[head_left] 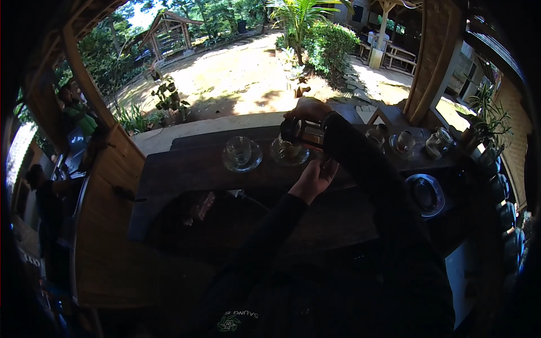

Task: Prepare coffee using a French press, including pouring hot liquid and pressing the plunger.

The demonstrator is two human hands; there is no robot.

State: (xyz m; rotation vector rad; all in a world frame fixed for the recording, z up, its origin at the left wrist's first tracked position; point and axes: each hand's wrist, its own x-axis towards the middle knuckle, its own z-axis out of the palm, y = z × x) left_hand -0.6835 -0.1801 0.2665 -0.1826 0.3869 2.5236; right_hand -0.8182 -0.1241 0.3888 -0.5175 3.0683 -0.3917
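Observation:
My right hand [310, 110] is wrapped round a dark glass pot [311, 135], tipped sideways with its mouth end toward the left. Just under that end stands a clear glass cup on a glass saucer [293, 159], partly hidden by the pot. Whether liquid is flowing cannot be made out. My left hand [316, 179] is below the pot, palm up with its fingers apart and nothing seen in it; contact with the pot is unclear. To the left, another clear glass cup [241, 147] sits on its own saucer [243, 167].
Along the dark wooden table [186, 160], several glass vessels stand at right, among them a tilted glass jar [437, 145]. A round clear-rimmed dish [425, 195] lies nearer. At left is a wooden partition [107, 225], with people beyond it. A small packet [203, 207] lies in shadow.

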